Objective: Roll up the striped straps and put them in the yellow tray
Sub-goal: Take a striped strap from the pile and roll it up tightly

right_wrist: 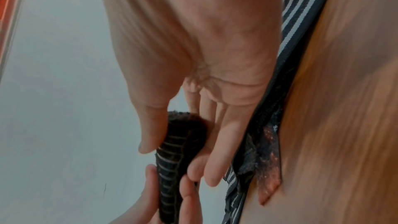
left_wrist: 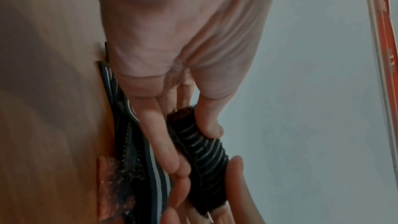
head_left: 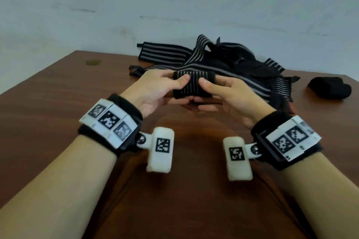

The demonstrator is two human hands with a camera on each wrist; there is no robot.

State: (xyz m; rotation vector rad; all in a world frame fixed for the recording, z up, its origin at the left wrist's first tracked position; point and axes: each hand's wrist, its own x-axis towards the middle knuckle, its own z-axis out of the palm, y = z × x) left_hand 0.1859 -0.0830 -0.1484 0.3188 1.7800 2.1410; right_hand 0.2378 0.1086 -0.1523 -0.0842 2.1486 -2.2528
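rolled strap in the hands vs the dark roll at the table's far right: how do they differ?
1. The rolled strap is held above the table, pinched by the left hand and right hand; the dark roll lies on the table, untouched.
2. The rolled strap shows pale stripes; the dark roll looks plain black from here.
Shared: both are dark fabric, rolled.

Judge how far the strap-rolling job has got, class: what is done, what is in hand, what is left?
Done: one black roll lies on the table at far right, though its stripes cannot be made out. In hand: the left hand and right hand pinch a half-rolled strap. Left: the loose pile behind is unrolled. No yellow tray is in view.
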